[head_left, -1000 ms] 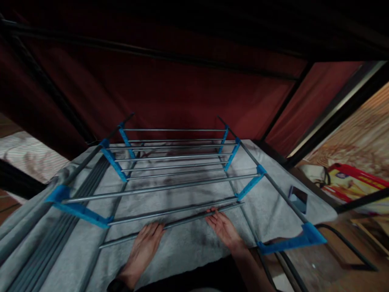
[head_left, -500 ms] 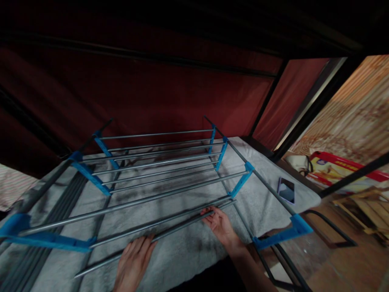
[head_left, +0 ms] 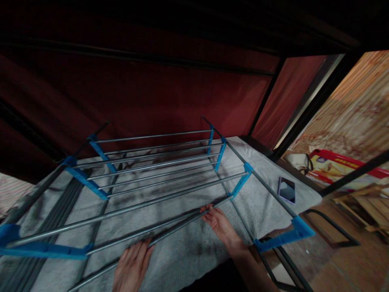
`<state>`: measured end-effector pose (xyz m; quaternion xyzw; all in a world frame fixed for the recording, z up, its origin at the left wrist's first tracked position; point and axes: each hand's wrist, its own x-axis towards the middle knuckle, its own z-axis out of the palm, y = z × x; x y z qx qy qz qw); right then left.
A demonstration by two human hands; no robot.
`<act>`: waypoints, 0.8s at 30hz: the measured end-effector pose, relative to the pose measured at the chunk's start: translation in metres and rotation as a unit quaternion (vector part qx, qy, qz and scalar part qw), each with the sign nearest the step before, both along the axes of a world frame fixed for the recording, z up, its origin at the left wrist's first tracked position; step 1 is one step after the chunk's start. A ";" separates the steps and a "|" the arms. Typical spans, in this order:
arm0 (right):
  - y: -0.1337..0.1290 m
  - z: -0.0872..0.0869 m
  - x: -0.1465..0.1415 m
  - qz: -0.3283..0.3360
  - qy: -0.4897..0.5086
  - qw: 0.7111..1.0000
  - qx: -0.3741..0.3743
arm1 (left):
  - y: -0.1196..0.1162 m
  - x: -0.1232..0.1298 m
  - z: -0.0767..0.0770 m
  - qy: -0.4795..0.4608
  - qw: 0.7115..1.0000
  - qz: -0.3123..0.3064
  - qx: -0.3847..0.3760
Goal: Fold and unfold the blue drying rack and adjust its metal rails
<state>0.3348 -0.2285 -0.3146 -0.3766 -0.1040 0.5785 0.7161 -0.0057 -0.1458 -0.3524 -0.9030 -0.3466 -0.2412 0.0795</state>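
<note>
A loose grey metal tube (head_left: 174, 232) lies slantwise along the front of a partly built rack with blue plastic brackets (head_left: 240, 182). My left hand (head_left: 133, 263) is closed over its left part, palm down. Farther right, my right hand (head_left: 218, 224) pinches the same tube between thumb and fingers. Just behind it runs a tube (head_left: 130, 234) set into the rack's lower front brackets. Near my right hand the two tubes come together, and I cannot tell exactly where the loose one ends. The large left bracket (head_left: 45, 248) sits left of my left hand.
Grey cloth (head_left: 179, 263) covers the surface under the rack. A bundle of spare tubes (head_left: 57, 215) lies at the left. A phone (head_left: 287, 190) rests on the cloth at right. Beyond are a red and yellow box (head_left: 334, 168) and a dark frame (head_left: 337, 227).
The loose tube has tilted: its right part moved back against the fixed tube, its left end shifted slightly forward. Both hands keep hold of it. The view has shifted a little.
</note>
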 end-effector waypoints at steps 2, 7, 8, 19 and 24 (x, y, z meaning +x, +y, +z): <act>0.000 -0.001 0.000 -0.002 -0.013 1.000 -0.003 | 0.000 -0.001 -0.001 0.010 1.000 -0.004 -0.003; -0.001 -0.007 -0.001 -0.004 0.000 1.000 -0.002 | -0.001 0.000 0.000 0.022 1.000 0.004 0.011; -0.001 -0.009 -0.001 -0.004 0.003 1.000 -0.001 | -0.001 0.000 0.000 0.019 1.000 0.007 0.017; -0.002 -0.009 0.001 0.016 0.011 1.000 0.000 | -0.004 0.001 0.014 -0.018 0.999 0.010 -0.026; -0.001 -0.007 0.000 0.026 -0.032 0.999 -0.017 | -0.005 0.004 0.017 -0.030 0.999 0.016 -0.025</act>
